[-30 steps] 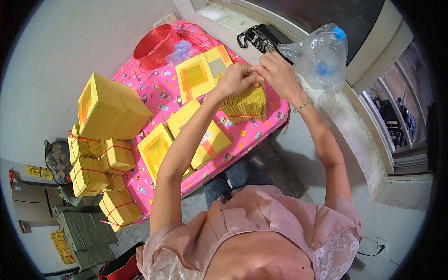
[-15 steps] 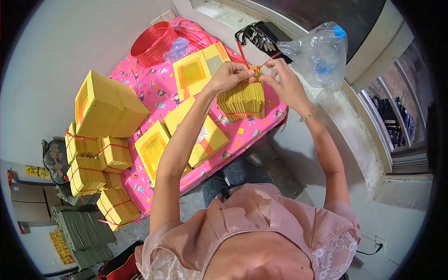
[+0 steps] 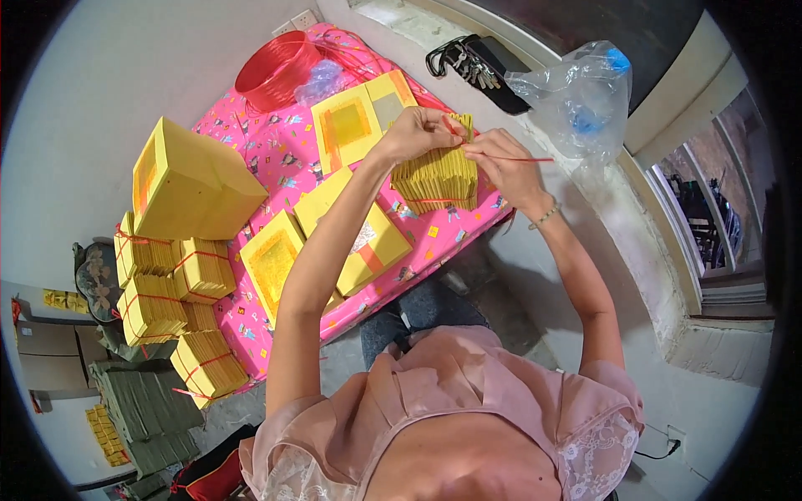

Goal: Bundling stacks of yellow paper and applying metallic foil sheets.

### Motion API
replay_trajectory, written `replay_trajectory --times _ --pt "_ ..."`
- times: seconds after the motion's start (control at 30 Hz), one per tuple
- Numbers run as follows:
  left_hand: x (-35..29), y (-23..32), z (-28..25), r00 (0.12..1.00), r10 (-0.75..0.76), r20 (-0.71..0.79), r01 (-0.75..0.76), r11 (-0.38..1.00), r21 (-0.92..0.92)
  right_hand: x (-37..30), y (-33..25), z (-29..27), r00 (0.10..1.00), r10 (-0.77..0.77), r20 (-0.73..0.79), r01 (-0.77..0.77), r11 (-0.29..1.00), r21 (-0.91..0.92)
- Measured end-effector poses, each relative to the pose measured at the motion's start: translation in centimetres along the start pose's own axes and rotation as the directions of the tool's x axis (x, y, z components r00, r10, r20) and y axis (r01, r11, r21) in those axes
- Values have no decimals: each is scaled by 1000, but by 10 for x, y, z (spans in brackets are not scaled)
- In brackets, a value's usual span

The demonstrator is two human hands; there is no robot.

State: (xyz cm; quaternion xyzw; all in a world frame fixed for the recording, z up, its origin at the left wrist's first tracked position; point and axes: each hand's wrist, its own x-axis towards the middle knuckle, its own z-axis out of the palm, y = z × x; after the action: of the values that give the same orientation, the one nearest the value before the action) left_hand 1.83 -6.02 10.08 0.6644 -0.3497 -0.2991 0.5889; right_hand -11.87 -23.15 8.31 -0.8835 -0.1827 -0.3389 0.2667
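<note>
The left hand (image 3: 422, 134) and right hand (image 3: 504, 167) pinched one thin red plastic strip (image 3: 530, 159) over one yellow paper stack (image 3: 434, 179) at one o'clock on one pink-patterned bench (image 3: 284, 149), one red coil (image 3: 271, 77) at eleven.

Yellow bundle (image 3: 434, 179) partly behind the left hand (image 3: 418, 135)

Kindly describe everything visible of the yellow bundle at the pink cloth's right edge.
The yellow bundle is a pack of many thin, paper-like pieces, edges forming ridges. Red strand crosses its near side. It rests on the pink cloth; the left grip and right grip partly hide its far end, contact unclear.
</note>
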Motion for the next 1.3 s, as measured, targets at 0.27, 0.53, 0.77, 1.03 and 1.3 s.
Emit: replay_trajectory --times 0.27,0.53,0.77,1.03,1.3 --pt "-10 1 20 876 483 3 -348 627 697 10 26 9 979 201 21 -202 972 116" --pt "-15 -16 43 762 558 -328 -348 781 519 10 50 30 919 322 229 -394 782 483" --pt "-17 -13 37 762 583 -283 -325 722 611 12 54 24 897 300 326 -440 686 579" --pt "-16 -18 35 755 574 -317 -378 776 504 31 25 3 984 148 99 -153 987 43" --pt "-35 -19 29 766 598 -236 -273 635 723 28 39 1 988 139 68 -133 987 -86"
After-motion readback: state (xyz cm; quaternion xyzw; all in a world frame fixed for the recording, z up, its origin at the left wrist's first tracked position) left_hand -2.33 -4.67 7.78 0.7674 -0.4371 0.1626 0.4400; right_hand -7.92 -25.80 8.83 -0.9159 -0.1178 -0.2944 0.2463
